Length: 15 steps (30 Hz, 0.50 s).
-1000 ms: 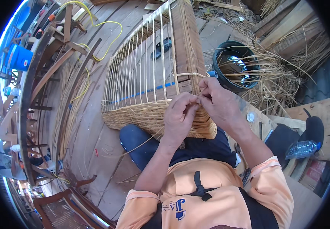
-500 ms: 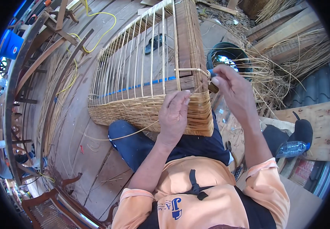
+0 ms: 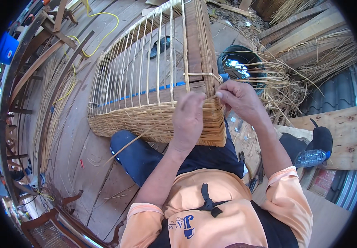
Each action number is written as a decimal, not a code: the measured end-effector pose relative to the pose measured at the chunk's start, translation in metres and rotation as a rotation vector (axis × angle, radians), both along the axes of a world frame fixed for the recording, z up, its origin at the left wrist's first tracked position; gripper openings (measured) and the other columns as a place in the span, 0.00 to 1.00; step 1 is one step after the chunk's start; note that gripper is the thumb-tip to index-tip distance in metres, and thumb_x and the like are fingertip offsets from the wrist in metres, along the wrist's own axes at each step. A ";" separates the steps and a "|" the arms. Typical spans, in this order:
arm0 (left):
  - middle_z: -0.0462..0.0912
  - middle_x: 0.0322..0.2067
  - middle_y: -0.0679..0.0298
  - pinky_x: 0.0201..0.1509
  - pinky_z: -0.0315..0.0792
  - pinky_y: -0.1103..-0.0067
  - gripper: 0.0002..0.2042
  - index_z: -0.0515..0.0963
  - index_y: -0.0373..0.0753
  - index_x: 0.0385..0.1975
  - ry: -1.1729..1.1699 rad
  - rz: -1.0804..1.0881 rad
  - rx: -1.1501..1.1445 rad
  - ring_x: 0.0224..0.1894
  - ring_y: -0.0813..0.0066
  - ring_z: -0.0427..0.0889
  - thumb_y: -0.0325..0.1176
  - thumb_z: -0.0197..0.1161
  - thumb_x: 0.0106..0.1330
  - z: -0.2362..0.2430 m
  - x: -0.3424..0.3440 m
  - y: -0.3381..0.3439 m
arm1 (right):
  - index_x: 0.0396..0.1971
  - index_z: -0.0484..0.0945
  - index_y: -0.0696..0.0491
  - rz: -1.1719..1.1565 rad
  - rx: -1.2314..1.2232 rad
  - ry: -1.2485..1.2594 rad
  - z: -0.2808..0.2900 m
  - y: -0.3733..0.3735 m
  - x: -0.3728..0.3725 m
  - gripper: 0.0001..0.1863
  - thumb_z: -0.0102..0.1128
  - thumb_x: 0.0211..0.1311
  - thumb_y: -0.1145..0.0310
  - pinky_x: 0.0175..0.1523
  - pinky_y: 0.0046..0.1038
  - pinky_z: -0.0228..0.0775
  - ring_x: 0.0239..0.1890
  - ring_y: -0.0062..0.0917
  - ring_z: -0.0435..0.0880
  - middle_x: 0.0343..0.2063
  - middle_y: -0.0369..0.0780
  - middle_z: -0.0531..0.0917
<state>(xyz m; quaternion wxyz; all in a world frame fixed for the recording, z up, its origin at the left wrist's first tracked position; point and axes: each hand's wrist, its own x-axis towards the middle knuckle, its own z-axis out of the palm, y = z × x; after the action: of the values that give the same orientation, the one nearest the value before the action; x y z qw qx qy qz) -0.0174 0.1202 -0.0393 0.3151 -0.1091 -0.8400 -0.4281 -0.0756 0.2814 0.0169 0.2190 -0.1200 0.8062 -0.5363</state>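
Plank floor (image 3: 104,182) spreads beneath the cane frame (image 3: 195,37), which sits over the person's lap. Watching remotely, I see both hands have drawn closer together at the frame's near right corner, suggesting tighter fingerwork there. The right hand (image 3: 241,101) pinches a thin strand (image 3: 210,98); the left hand (image 3: 188,124), fingers curled, is too blurred to tell its grip.

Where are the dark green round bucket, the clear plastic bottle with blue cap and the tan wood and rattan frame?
Dark green round bucket (image 3: 244,52), head view: inside wall near rim.
Clear plastic bottle with blue cap (image 3: 310,158), head view: middle of its body.
Tan wood and rattan frame (image 3: 145,118), head view: its woven side.
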 end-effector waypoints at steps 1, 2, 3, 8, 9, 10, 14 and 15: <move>0.75 0.36 0.60 0.43 0.73 0.75 0.07 0.75 0.37 0.39 -0.071 0.064 0.206 0.39 0.66 0.77 0.23 0.57 0.62 0.005 -0.002 -0.001 | 0.29 0.78 0.58 -0.055 0.098 0.100 -0.002 -0.001 -0.002 0.10 0.57 0.62 0.66 0.25 0.16 0.64 0.20 0.11 0.71 0.17 0.29 0.74; 0.76 0.37 0.60 0.44 0.72 0.76 0.06 0.74 0.36 0.40 -0.144 0.126 0.413 0.40 0.69 0.77 0.24 0.55 0.64 0.008 -0.004 -0.002 | 0.29 0.77 0.58 -0.111 0.198 0.199 -0.003 -0.002 -0.004 0.10 0.57 0.62 0.66 0.25 0.15 0.63 0.20 0.11 0.70 0.17 0.29 0.73; 0.76 0.38 0.62 0.47 0.70 0.79 0.06 0.73 0.35 0.42 -0.172 0.134 0.423 0.41 0.74 0.75 0.26 0.52 0.68 0.008 -0.004 -0.010 | 0.29 0.77 0.58 -0.112 0.199 0.199 -0.003 -0.003 -0.005 0.10 0.57 0.62 0.66 0.25 0.15 0.63 0.20 0.11 0.70 0.17 0.29 0.73; 0.77 0.36 0.65 0.46 0.69 0.83 0.06 0.73 0.35 0.41 -0.247 0.026 0.696 0.39 0.80 0.74 0.28 0.53 0.68 0.001 -0.004 -0.024 | 0.26 0.76 0.60 -0.299 0.074 0.096 -0.001 -0.009 -0.006 0.13 0.58 0.60 0.64 0.22 0.20 0.62 0.16 0.13 0.68 0.13 0.32 0.71; 0.77 0.35 0.65 0.44 0.68 0.86 0.06 0.73 0.36 0.41 -0.275 -0.006 0.781 0.37 0.84 0.74 0.28 0.53 0.68 0.001 -0.003 -0.024 | 0.26 0.76 0.60 -0.296 0.073 0.098 -0.002 -0.010 -0.006 0.13 0.58 0.60 0.64 0.22 0.20 0.62 0.16 0.13 0.68 0.13 0.32 0.71; 0.77 0.35 0.65 0.44 0.68 0.86 0.06 0.73 0.36 0.41 -0.272 -0.004 0.780 0.37 0.84 0.74 0.28 0.53 0.68 0.004 -0.001 -0.025 | 0.26 0.77 0.59 -0.295 0.053 0.085 -0.005 -0.010 -0.006 0.12 0.58 0.61 0.65 0.21 0.18 0.60 0.16 0.11 0.68 0.14 0.30 0.71; 0.77 0.33 0.65 0.44 0.71 0.84 0.04 0.72 0.35 0.39 -0.329 -0.192 1.045 0.35 0.82 0.76 0.25 0.54 0.67 0.021 0.000 -0.019 | 0.26 0.77 0.61 -0.315 0.069 0.090 -0.006 -0.013 -0.008 0.13 0.57 0.60 0.64 0.22 0.21 0.61 0.16 0.13 0.67 0.13 0.32 0.71; 0.77 0.32 0.65 0.44 0.72 0.83 0.04 0.71 0.35 0.39 -0.342 -0.210 1.007 0.35 0.81 0.76 0.24 0.54 0.66 0.023 -0.003 -0.015 | 0.26 0.77 0.61 -0.315 0.071 0.090 -0.008 -0.013 -0.009 0.13 0.57 0.60 0.64 0.22 0.21 0.61 0.16 0.13 0.67 0.13 0.32 0.71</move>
<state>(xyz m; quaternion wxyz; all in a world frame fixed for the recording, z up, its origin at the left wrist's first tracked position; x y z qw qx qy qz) -0.0203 0.1049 -0.0167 0.1427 0.0431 -0.5547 -0.8186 -0.0842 0.2688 0.0093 0.0998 -0.0084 0.8425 -0.5293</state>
